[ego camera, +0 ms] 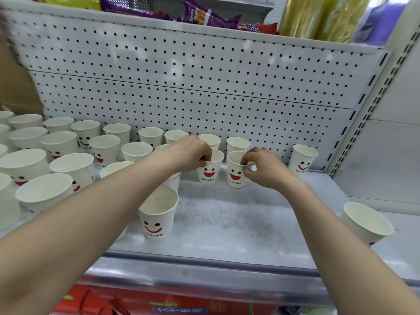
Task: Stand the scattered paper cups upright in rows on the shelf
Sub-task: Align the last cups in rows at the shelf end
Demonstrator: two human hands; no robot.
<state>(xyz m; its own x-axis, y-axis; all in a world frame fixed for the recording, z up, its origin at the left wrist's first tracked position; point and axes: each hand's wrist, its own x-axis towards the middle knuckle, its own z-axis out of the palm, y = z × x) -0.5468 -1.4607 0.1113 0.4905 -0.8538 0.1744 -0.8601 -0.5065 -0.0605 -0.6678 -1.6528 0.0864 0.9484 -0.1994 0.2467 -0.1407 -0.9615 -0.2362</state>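
White paper cups with red smiley faces stand on a grey shelf (227,223). My left hand (191,153) pinches the rim of one upright cup (210,171) in the second row. My right hand (263,167) pinches the rim of the cup beside it (235,176). Several upright cups (104,148) fill rows to the left. A single cup (158,214) stands nearer the front. One more cup (303,159) stands at the back right, and another (366,222) sits at the right edge, leaning.
A white pegboard wall (193,87) backs the shelf. An upper shelf holds purple and yellow snack bags (209,17). A brown cardboard box (16,87) stands at the left. Red packaging (91,301) lies below the shelf's front lip.
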